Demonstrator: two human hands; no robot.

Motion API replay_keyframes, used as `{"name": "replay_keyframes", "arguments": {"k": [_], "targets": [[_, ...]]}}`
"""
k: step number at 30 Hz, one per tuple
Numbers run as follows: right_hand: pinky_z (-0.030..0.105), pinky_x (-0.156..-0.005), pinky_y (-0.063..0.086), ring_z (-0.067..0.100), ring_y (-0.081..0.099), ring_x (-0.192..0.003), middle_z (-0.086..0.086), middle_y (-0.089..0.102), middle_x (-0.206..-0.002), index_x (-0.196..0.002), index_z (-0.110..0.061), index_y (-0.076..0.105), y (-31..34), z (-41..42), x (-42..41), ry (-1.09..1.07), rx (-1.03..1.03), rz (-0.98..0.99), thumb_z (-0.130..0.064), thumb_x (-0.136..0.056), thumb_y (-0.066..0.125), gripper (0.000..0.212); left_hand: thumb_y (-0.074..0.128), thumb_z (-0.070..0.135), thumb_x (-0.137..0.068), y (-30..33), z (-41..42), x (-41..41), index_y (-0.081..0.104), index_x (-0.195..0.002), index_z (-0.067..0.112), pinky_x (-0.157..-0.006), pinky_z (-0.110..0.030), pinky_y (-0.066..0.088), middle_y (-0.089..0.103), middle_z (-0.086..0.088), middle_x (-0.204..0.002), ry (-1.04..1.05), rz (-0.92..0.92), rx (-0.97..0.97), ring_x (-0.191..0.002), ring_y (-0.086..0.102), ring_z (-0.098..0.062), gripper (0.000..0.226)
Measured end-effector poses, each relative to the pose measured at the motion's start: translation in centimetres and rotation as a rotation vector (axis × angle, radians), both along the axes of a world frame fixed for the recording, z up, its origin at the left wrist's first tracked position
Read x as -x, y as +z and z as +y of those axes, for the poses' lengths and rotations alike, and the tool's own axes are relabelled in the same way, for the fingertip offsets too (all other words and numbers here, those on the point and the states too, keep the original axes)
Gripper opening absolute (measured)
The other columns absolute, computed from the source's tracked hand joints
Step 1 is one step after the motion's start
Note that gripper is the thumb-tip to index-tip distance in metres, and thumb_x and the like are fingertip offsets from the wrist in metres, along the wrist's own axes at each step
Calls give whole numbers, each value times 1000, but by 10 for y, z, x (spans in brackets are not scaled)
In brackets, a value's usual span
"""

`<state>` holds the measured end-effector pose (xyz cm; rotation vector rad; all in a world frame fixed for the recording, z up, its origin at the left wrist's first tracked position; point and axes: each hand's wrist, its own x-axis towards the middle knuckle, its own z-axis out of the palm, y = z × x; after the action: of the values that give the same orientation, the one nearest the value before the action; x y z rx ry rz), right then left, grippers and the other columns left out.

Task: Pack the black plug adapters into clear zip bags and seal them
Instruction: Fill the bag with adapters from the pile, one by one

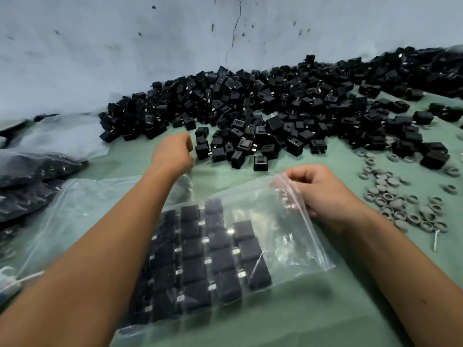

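A clear zip bag [283, 236] lies in front of me on the green table cover, holding several black plug adapters [215, 251] packed in neat rows. My right hand [323, 194] pinches the bag's open zip edge at its far right corner and lifts it. My left hand [172, 154] reaches forward, fingers curled, just left of the nearest loose adapters [238, 149]; I cannot see anything inside it. A large heap of loose black adapters [250, 101] stretches along the wall behind.
Several small grey round caps [398, 204] and a screw [436, 237] lie at the right. Filled bags of adapters [32, 171] are stacked at the left. More clear plastic [82, 204] lies under my left forearm. A white cable [25, 278] sits at the lower left.
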<state>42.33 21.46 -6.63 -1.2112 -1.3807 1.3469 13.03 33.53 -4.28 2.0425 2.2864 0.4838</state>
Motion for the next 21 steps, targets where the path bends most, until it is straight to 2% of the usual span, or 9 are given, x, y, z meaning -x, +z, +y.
{"name": "replay_keyframes", "arguments": {"k": [2, 3, 5, 7, 10, 13, 15, 18, 21], "targets": [[24, -44, 34, 22, 48, -57, 12, 64, -73, -85, -7, 76, -4, 7, -3, -246, -32, 43, -15, -96, 69, 15, 72, 13, -89, 8, -12, -8, 62, -112, 26, -73, -32, 48, 70, 0, -97, -9, -103, -114, -90, 64, -22, 29], [22, -43, 35, 18, 48, -55, 7, 64, -69, -85, -9, 76, -5, 9, -4, -329, -72, 39, -15, -97, 69, 15, 76, 15, -87, 16, -20, -16, 63, -112, 28, -71, -30, 48, 69, 3, -91, -40, -230, -177, -85, 65, -18, 31], [20, -43, 35, 12, 47, -51, 2, 63, -67, -87, -13, 76, -3, 12, -3, -379, -146, 89, -17, -98, 67, 15, 83, 12, -81, 32, -42, -40, 70, -106, 26, -69, -23, 51, 67, 8, -84, -212, -596, -195, -73, 62, -10, 32], [21, -42, 32, 12, 47, -50, 2, 64, -72, -93, -16, 77, -2, 12, -1, -322, -209, 144, -22, -101, 63, 18, 86, 7, -78, 42, -69, -70, 76, -101, 20, -76, -25, 56, 70, 4, -88, -500, -812, -92, -78, 66, -11, 29], [20, -40, 32, 15, 54, -55, 1, 69, -84, -106, -21, 75, 0, 9, -1, -127, -226, 271, -34, -107, 52, 26, 86, 1, -78, 44, -94, -109, 76, -100, 9, -97, -40, 56, 75, -3, -100, -823, -750, -19, -100, 72, -19, 26], [21, -43, 39, 21, 59, -67, 4, 66, -88, -125, -6, 65, 5, 10, -14, 120, -105, 385, -36, -107, 47, 39, 83, -2, -78, 40, -96, -124, 77, -92, 5, -94, -45, 55, 74, -6, -101, -891, -646, -78, -100, 70, -19, 17], [19, -45, 42, 18, 60, -69, 5, 65, -90, -124, -5, 67, 7, 11, -19, 178, -70, 418, -29, -103, 54, 35, 84, 0, -79, 35, -94, -124, 78, -89, 8, -87, -46, 55, 71, -3, -102, -873, -613, -114, -100, 67, -17, 15], [16, -41, 38, 11, 55, -58, 7, 70, -86, -118, -8, 72, 5, 15, -25, 5, -58, 448, -18, -94, 65, 27, 84, 5, -80, 32, -88, -120, 73, -101, 14, -83, -42, 56, 62, 2, -108, -806, -610, -136, -103, 62, -15, 26], [16, -39, 34, 10, 50, -52, 0, 69, -74, -110, -10, 73, 0, 20, -34, -207, -51, 309, -8, -96, 66, 16, 80, 9, -84, 29, -84, -118, 70, -110, 29, -95, -40, 50, 57, 3, -111, -853, -215, 8, -108, 54, -16, 34]]}}
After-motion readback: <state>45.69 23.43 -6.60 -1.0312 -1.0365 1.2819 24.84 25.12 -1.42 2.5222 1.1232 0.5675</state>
